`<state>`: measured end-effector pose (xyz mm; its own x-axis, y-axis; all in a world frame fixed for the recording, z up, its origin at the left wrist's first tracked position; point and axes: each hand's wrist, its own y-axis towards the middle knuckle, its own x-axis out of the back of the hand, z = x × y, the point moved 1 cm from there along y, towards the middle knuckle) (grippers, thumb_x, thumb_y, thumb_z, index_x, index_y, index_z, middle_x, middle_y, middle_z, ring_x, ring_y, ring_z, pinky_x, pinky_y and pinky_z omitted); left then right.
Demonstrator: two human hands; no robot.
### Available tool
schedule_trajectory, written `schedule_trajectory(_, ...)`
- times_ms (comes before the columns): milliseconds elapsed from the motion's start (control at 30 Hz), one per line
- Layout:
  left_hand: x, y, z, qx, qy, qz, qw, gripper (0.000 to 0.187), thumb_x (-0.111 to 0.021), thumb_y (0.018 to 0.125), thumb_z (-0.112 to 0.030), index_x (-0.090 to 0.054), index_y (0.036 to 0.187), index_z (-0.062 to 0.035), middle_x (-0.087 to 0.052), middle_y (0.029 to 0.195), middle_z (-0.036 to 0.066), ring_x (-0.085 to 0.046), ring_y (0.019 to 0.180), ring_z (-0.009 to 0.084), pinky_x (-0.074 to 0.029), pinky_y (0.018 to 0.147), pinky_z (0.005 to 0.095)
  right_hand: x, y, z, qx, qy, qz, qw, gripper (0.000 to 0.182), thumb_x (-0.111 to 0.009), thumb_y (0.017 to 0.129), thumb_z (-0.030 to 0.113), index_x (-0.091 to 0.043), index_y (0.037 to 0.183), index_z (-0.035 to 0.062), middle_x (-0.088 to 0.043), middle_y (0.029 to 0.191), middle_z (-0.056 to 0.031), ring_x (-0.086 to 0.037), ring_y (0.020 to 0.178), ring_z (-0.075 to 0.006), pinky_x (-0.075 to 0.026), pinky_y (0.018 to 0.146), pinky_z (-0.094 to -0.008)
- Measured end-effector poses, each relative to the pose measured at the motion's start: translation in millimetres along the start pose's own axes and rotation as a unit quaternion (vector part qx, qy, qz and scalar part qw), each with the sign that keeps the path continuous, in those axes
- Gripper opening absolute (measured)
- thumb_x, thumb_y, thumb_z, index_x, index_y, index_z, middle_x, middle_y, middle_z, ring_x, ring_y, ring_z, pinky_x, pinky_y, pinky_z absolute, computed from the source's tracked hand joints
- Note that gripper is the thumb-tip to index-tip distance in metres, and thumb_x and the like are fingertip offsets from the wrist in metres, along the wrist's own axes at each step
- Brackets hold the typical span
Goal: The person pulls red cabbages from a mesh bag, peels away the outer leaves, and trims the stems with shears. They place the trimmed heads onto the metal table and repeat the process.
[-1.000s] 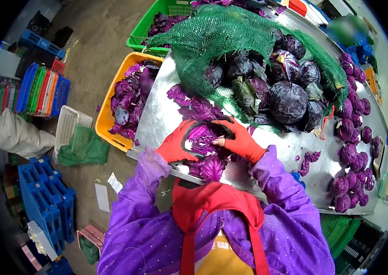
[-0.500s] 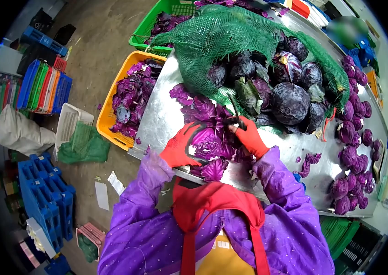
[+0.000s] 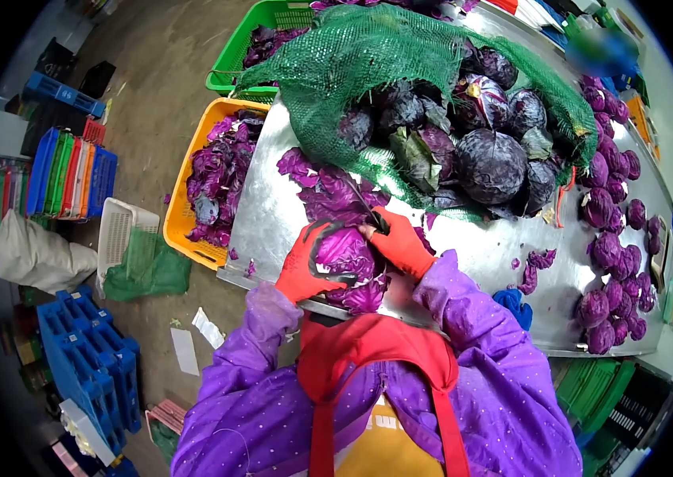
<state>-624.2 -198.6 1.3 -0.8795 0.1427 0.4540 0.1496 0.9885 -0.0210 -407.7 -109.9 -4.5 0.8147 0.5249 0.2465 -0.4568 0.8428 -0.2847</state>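
My left hand point(image 3: 306, 264), in a red and black glove, is wrapped round the side of a red cabbage point(image 3: 346, 253) at the table's near edge. My gloved right hand point(image 3: 402, 245) is closed on a thin, dark knife point(image 3: 367, 205), whose blade points up and to the left; its handle is mostly hidden. The right fingertips are at the cabbage's upper right side. Loose purple leaves point(image 3: 335, 197) lie just beyond the cabbage, and more rest below it at the edge.
Untrimmed cabbages point(image 3: 492, 167) sit in a green mesh sack point(image 3: 368, 48) on the metal table point(image 3: 464, 262). Peeled heads point(image 3: 605, 248) line the right side. A yellow crate point(image 3: 173, 213) and a green crate point(image 3: 217, 79) hold leaves at left. A blue cloth point(image 3: 514, 306) lies near the front edge.
My right hand has moved left with the knife, up against the cabbage. The left hand keeps its grip on the cabbage. The whole view has shifted slightly.
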Motion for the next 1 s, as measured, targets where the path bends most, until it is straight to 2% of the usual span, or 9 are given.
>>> schedule_trajectory(67, 2.2, -0.9, 10.9, -0.006, -0.048, -0.004, 0.999, 0.105, -0.094, 0.051, -0.022, -0.043, 0.142, -0.0081, -0.047, 0.138, 0.014, -0.046, 0.13, 0.0315, -0.037, 0.111, 0.0408, 3.0, 5.7, -9.7, -0.013, -0.019, -0.031, 0.999, 0.035, -0.066, 0.088, 0.024, -0.061, 0.115, 0.0022, -0.067, 0.086, -0.0213, -0.065, 0.08, -0.0308, -0.049, 0.076, -0.0393)
schedule_trajectory(133, 7.1, -2.7, 19.6, 0.002, -0.132, -0.005, 0.991, 0.105, -0.094, 0.052, -0.019, -0.042, 0.143, -0.0067, -0.048, 0.139, 0.012, -0.046, 0.131, 0.0286, -0.035, 0.113, 0.0387, 16.6, 7.1, -12.8, -0.02, -0.094, -0.1, 0.99, 0.028, -0.064, 0.087, 0.021, -0.062, 0.111, 0.0049, -0.067, 0.088, -0.0228, -0.065, 0.078, -0.0379, -0.049, 0.074, -0.0415)
schedule_trajectory(200, 12.3, -8.9, 31.1, 0.018, -0.226, -0.01, 0.974, 0.106, -0.093, 0.055, -0.015, -0.039, 0.145, -0.0037, -0.047, 0.143, 0.01, -0.043, 0.134, 0.0236, -0.033, 0.115, 0.037, 24.9, 3.4, -18.7, -0.053, -0.105, -0.056, 0.991, 0.027, -0.065, 0.086, 0.02, -0.063, 0.11, 0.0069, -0.067, 0.09, -0.0209, -0.065, 0.083, -0.0368, -0.05, 0.077, -0.0414)
schedule_trajectory(267, 13.1, -13.9, 40.3, 0.021, -0.272, -0.013, 0.962, 0.106, -0.093, 0.056, -0.015, -0.038, 0.146, -0.003, -0.045, 0.146, 0.01, -0.043, 0.135, 0.0225, -0.033, 0.115, 0.0372, 22.0, -8.2, -3.4, 0.081, -0.15, -0.079, 0.982, 0.039, -0.066, 0.085, 0.019, -0.061, 0.122, 0.0135, -0.063, 0.114, -0.0159, -0.064, 0.098, -0.0358, -0.051, 0.086, -0.0397)
schedule_trajectory(400, 13.9, -13.2, 57.3, 0.029, -0.316, -0.001, 0.948, 0.106, -0.092, 0.058, -0.015, -0.036, 0.147, -0.0033, -0.045, 0.147, 0.01, -0.043, 0.134, 0.022, -0.034, 0.114, 0.0374, 10.9, -23.1, 31.9, 0.183, -0.157, 0.029, 0.97, 0.053, -0.067, 0.083, 0.02, -0.054, 0.135, 0.0199, -0.056, 0.129, -0.0162, -0.062, 0.105, -0.0373, -0.051, 0.088, -0.0404)
schedule_trajectory(500, 18.7, -9.8, 53.5, 0.049, -0.335, 0.019, 0.941, 0.106, -0.091, 0.058, -0.011, -0.036, 0.148, -0.0046, -0.045, 0.145, 0.008, -0.044, 0.133, 0.0208, -0.034, 0.114, 0.0375, 2.7, -14.7, 36.4, 0.175, -0.164, 0.113, 0.964, 0.045, -0.068, 0.086, 0.019, -0.058, 0.129, 0.0104, -0.061, 0.12, -0.0141, -0.063, 0.104, -0.0338, -0.051, 0.09, -0.0391)
schedule_trajectory(733, 22.7, -6.5, 54.7, 0.078, -0.348, 0.033, 0.934, 0.104, -0.088, 0.06, -0.004, -0.035, 0.149, -0.0059, -0.045, 0.144, 0.007, -0.043, 0.133, 0.0194, -0.034, 0.114, 0.0371, 3.3, 0.8, 40.0, 0.213, -0.205, 0.13, 0.946, 0.04, -0.068, 0.087, 0.022, -0.062, 0.125, 0.0106, -0.064, 0.11, -0.0139, -0.065, 0.097, -0.0335, -0.052, 0.083, -0.0381)
schedule_trajectory(767, 25.5, -2.8, 46.1, 0.089, -0.366, 0.043, 0.925, 0.104, -0.088, 0.059, -0.003, -0.034, 0.149, -0.0058, -0.045, 0.144, 0.007, -0.042, 0.133, 0.0193, -0.033, 0.114, 0.0367, 2.1, 5.0, 36.2, 0.236, -0.215, 0.131, 0.939, 0.041, -0.066, 0.084, 0.022, -0.061, 0.123, 0.0122, -0.063, 0.108, -0.0131, -0.064, 0.093, -0.0349, -0.053, 0.08, -0.0412)
schedule_trajectory(1000, 29.0, 3.2, 64.3, 0.108, -0.365, 0.056, 0.923, 0.103, -0.087, 0.062, -0.003, -0.033, 0.149, -0.0051, -0.045, 0.144, 0.007, -0.042, 0.134, 0.019, -0.032, 0.115, 0.0364, 3.2, 9.0, 45.9, 0.241, -0.208, 0.149, 0.936, 0.043, -0.066, 0.084, 0.022, -0.061, 0.125, 0.0138, -0.062, 0.106, -0.0133, -0.063, 0.093, -0.0351, -0.052, 0.08, -0.0416)
